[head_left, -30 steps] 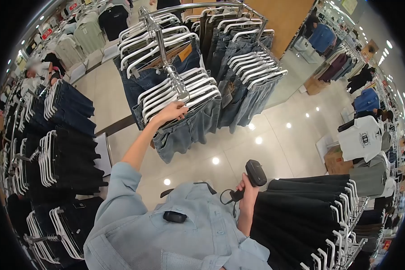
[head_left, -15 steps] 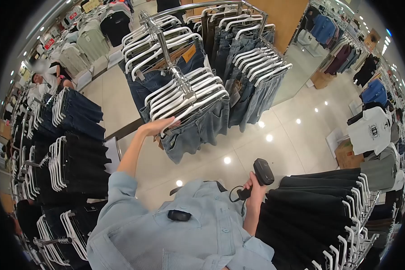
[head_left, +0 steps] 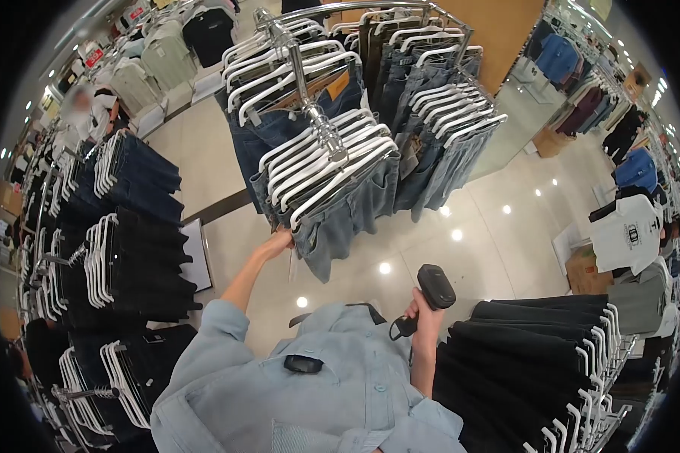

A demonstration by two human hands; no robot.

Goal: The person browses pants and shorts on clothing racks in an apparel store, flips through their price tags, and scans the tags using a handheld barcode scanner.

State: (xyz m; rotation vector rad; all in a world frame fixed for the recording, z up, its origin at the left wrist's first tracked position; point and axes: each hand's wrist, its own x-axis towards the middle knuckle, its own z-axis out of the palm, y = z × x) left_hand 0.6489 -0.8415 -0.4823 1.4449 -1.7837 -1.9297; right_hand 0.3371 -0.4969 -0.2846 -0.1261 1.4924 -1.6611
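My left hand (head_left: 276, 243) is at the near end of a row of grey-blue denim shorts (head_left: 329, 234) on white hangers (head_left: 344, 177). Its fingers are closed at the waist edge of the front pair; what they pinch is partly hidden, and a thin pale strip hangs just below. In my right hand (head_left: 426, 315) is a black handheld barcode scanner (head_left: 436, 287), gripped by its handle, head upward. A dark cord (head_left: 397, 325) loops from its handle.
A chrome rack (head_left: 298, 72) carries jeans and shorts ahead. Black garments (head_left: 521, 347) hang close at my right, dark trousers (head_left: 140, 260) at my left. Cartons (head_left: 588, 272) stand on the tiled floor at right. Another person (head_left: 83, 117) is at far left.
My left hand has moved down from the front hanger's end to the shorts' waist edge, and its fingers have closed. The scanner stays in my right hand, slightly shifted left.
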